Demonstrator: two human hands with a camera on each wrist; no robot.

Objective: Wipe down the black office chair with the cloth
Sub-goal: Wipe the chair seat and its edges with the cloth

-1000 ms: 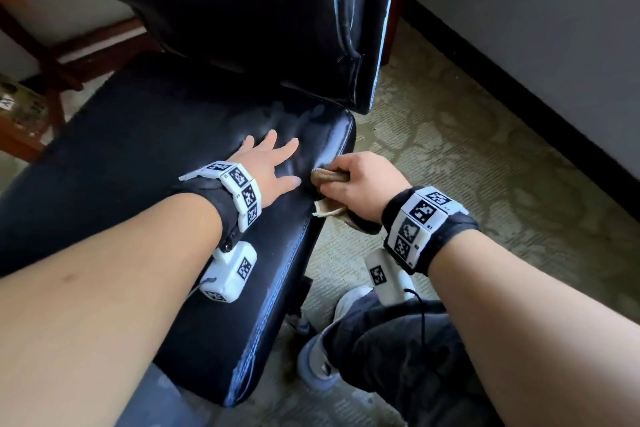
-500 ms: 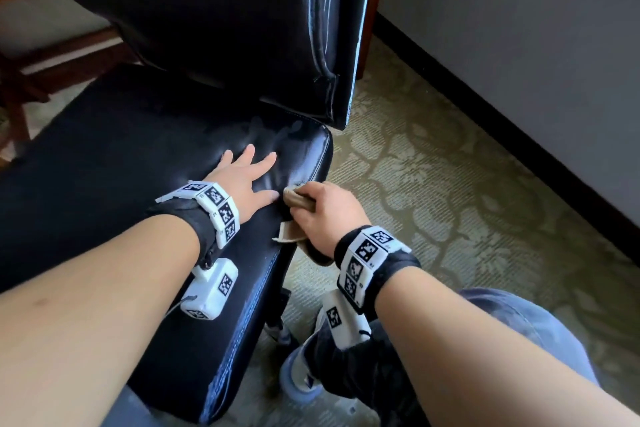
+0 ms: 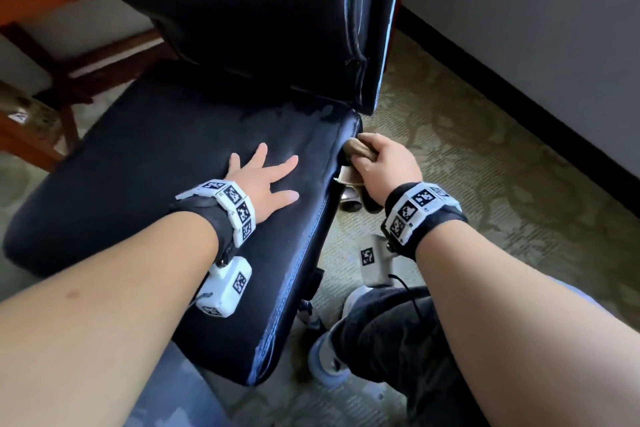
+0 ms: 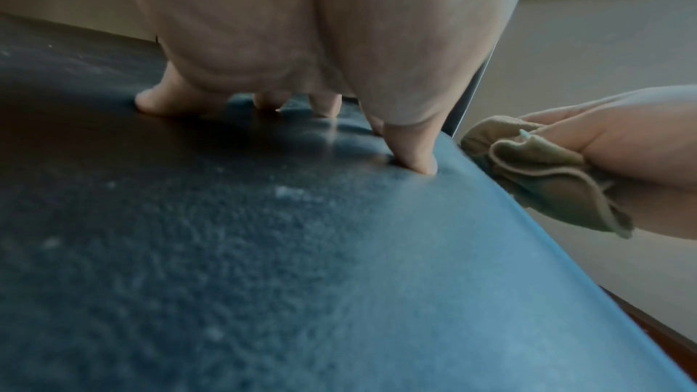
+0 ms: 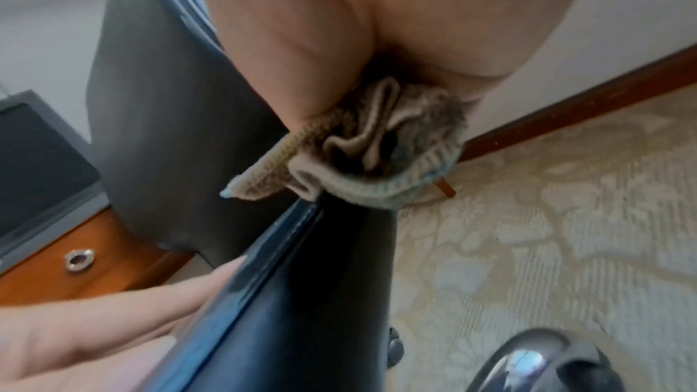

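Observation:
The black office chair (image 3: 145,163) fills the middle of the head view, its seat cushion low and its backrest (image 3: 263,10) upright behind. My left hand (image 3: 266,177) lies flat on the seat with fingers spread, and its fingertips (image 4: 418,157) dent the leather. My right hand (image 3: 384,163) grips a bunched tan cloth (image 3: 356,149) against the seat's right side edge, near the back corner. The cloth (image 5: 362,148) bulges out below my right palm onto the seat edge (image 5: 301,264). It also shows as the cloth (image 4: 535,178) beside the cushion.
Patterned beige carpet (image 3: 485,156) lies to the right, bounded by a dark baseboard (image 3: 519,94) and grey wall. A wooden desk frame (image 3: 41,87) stands at the left. My knee and shoe (image 3: 329,357) are below the seat's front corner. A chrome chair base leg (image 5: 528,362) is underneath.
My right hand has slid the cloth along the seat's right side edge toward the back corner by the backrest. The left hand stays flat on the seat.

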